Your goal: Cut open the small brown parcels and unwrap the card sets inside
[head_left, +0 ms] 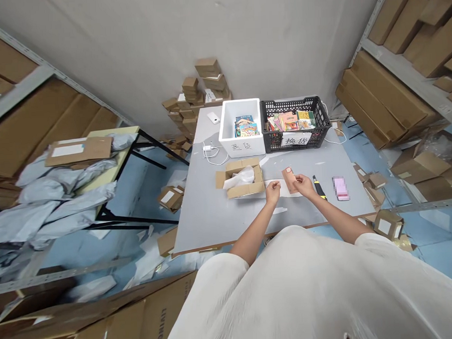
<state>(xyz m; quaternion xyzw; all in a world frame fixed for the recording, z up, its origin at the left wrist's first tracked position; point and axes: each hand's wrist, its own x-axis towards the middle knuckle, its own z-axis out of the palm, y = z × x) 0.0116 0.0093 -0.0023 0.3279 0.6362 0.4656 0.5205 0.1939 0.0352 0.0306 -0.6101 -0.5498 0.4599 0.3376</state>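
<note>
In the head view, a flat, peach-coloured card [288, 179] is held above the grey table [220, 219] by the right hand [304, 185], its lower edge pinched between thumb and fingers. The left hand [273, 191] is curled narrow, fingertips drawn together; whether anything is held there cannot be told. White paper [285, 189] is seen beneath the card, between the hands. One open cardboard box [245, 191], with crumpled white wrapping [245, 177] inside, is placed just left of the left hand. Two containers are set behind: one smooth white box [243, 148] and one latticed black plastic crate [314, 141], both holding books. One black-and-yellow cutter [318, 188] is seen beside the right hand.
</note>
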